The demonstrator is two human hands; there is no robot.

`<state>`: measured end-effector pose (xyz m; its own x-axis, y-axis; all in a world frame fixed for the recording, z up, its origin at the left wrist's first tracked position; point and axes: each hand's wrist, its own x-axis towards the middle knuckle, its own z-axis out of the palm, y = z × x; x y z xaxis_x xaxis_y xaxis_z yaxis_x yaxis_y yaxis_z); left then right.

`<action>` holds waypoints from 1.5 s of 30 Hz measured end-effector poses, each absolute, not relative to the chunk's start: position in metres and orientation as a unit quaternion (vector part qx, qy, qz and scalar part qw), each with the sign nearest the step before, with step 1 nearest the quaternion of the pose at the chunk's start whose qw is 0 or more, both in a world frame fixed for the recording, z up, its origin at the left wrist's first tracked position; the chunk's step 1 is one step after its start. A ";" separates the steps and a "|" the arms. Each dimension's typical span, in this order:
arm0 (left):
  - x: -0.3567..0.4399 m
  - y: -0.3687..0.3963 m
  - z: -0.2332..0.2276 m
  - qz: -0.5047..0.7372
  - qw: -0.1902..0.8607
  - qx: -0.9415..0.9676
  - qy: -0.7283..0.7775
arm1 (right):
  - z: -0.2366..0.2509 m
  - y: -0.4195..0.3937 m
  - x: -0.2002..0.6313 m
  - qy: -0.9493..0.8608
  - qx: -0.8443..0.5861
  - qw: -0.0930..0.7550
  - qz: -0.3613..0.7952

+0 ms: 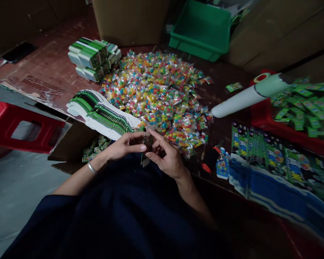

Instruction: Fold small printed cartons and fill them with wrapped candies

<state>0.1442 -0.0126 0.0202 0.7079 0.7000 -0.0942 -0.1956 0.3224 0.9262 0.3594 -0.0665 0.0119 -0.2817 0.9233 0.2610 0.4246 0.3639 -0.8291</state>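
My left hand [125, 145] and my right hand [166, 157] meet at the table's near edge, both gripping a small flat carton [148, 145] held upright between the fingers. A silver bangle sits on my left wrist. Just beyond the hands spreads a big heap of clear packets of coloured candy [158, 93]. A fanned stack of flat green-and-white carton blanks [102, 113] lies left of the hands. My dark blue lap fills the bottom of the view.
Folded green boxes [93, 57] are stacked at the back left. A green plastic bin [202, 30] stands behind the heap. Blue printed blanks [272, 165] lie at right, near a white roll [245, 97] and a red tray [294, 133] of green packets. A red stool [21, 127] stands left.
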 end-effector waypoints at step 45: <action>0.156 -0.030 -0.002 0.406 0.656 0.540 0.337 | -0.018 -0.050 0.332 -0.533 -0.487 0.631 0.286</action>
